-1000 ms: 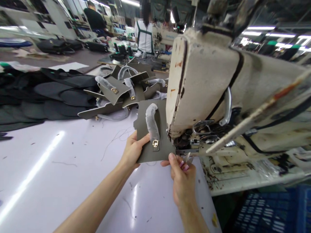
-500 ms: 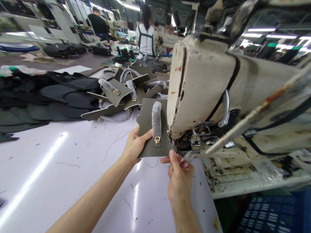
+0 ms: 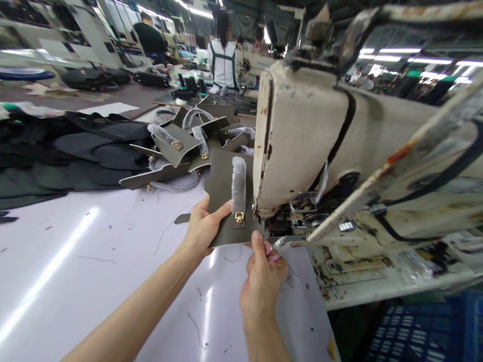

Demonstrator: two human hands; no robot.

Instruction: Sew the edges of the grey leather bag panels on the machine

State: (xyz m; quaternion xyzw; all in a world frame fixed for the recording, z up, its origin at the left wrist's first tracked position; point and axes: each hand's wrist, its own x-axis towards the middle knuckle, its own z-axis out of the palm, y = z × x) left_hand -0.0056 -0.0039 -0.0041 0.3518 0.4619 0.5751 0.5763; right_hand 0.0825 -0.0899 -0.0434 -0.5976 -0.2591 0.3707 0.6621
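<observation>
the left hand [image 3: 203,229] pinched the grey handled panel [image 3: 222,181] left of the sewing machine [image 3: 298,136]; the right hand [image 3: 262,276] curled round pink-handled snips [image 3: 279,243], thumb at the panel's edge. blades seemed best kept clear.

Panel [image 3: 222,188] – rt edge part-hidden bhnd machine [image 3: 302,125], basket [image 3: 418,322] – cut off btm

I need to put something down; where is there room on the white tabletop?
The widest patch, strewn with threads, lies between the black pieces and left forearm; a smaller one between that and the right forearm. Crowded: the back, where panels overlap, and around the right hand, by the held panel and sewing machine.
</observation>
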